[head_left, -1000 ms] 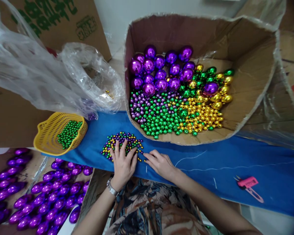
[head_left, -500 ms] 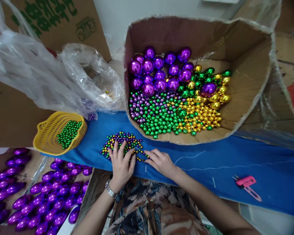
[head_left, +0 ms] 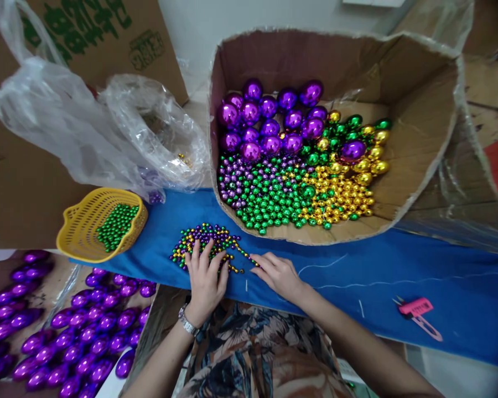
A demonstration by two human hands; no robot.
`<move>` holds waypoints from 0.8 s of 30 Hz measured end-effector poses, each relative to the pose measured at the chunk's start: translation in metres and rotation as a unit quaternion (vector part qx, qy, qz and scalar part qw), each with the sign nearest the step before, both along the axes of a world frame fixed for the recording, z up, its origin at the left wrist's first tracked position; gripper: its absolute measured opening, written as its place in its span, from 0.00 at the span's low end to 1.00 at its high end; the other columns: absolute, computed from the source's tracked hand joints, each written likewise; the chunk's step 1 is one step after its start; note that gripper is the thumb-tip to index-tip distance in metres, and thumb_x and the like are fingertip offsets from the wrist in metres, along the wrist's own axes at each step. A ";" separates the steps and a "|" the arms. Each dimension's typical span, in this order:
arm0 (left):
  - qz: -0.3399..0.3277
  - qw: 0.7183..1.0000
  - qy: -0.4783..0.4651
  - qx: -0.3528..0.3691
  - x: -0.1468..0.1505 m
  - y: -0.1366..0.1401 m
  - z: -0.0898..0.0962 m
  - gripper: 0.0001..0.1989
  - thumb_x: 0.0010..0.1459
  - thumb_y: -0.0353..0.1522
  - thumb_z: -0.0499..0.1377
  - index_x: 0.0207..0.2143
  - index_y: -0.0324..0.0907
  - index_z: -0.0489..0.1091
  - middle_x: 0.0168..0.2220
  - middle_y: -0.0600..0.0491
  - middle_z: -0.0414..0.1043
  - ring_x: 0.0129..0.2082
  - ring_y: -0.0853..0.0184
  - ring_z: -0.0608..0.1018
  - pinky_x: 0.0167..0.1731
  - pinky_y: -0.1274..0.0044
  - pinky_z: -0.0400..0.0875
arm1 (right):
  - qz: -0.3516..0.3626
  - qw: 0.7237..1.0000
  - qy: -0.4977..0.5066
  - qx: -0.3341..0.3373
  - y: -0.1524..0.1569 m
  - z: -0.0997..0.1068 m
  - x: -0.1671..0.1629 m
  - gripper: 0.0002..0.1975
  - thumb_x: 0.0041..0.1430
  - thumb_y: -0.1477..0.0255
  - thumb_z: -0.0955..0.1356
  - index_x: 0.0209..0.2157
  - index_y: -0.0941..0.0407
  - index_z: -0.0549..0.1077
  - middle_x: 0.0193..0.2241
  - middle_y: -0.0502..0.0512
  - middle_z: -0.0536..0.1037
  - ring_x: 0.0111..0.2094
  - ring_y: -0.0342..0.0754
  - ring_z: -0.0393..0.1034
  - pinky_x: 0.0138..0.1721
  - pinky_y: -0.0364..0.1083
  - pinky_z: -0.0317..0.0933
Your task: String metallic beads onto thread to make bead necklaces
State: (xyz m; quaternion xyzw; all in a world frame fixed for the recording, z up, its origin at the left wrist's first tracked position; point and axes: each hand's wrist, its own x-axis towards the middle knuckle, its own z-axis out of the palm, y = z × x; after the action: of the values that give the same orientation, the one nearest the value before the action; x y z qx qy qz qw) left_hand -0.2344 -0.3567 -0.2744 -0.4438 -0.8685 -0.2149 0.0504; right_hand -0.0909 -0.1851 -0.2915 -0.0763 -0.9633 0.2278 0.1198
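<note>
Shiny purple, green, gold beads (head_left: 211, 232); left hand (head_left: 204, 282) splayed wide on them; right hand (head_left: 280, 277) pinching a strand (head_left: 243, 252) tightly closed.

Soft, dim indoor light, sharp glints on purple balls (head_left: 250, 113), dark right-hand corners.

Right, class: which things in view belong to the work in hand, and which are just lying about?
Seem in use:
bead pile, under left hand
bead strand, end in right hand

Seem just lying about:
pink tool
plastic bag
printed carton
</note>
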 end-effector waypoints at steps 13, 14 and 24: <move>-0.050 0.996 0.030 -0.065 -0.016 0.038 0.012 0.19 0.59 0.32 0.55 0.53 0.50 0.69 0.64 0.44 0.53 0.66 0.44 0.44 0.59 0.45 0.41 | -0.031 0.999 -0.028 0.013 0.008 -0.001 -0.012 0.17 0.67 0.64 0.63 0.52 0.56 0.71 0.35 0.55 0.76 0.33 0.43 0.74 0.32 0.39 0.65; -0.055 0.996 0.028 -0.070 -0.017 0.040 0.012 0.18 0.59 0.32 0.55 0.52 0.51 0.69 0.64 0.45 0.53 0.66 0.43 0.44 0.59 0.44 0.41 | -0.030 0.999 -0.030 0.014 0.007 -0.001 -0.012 0.17 0.66 0.64 0.63 0.52 0.56 0.71 0.36 0.55 0.76 0.33 0.43 0.74 0.32 0.39 0.65; -0.043 0.997 0.007 -0.066 -0.025 0.044 0.006 0.17 0.59 0.32 0.55 0.50 0.51 0.72 0.63 0.46 0.55 0.66 0.44 0.47 0.59 0.44 0.42 | -0.037 0.998 -0.037 0.015 0.007 0.001 -0.014 0.16 0.67 0.63 0.63 0.52 0.54 0.71 0.37 0.56 0.76 0.33 0.43 0.74 0.33 0.39 0.65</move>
State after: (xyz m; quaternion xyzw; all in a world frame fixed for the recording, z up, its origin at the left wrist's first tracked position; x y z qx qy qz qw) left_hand -0.2590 -0.3132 -0.2681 -0.4844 -0.8606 -0.1561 0.0179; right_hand -0.1052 -0.1785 -0.2908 -0.1188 -0.9669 0.2056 0.0934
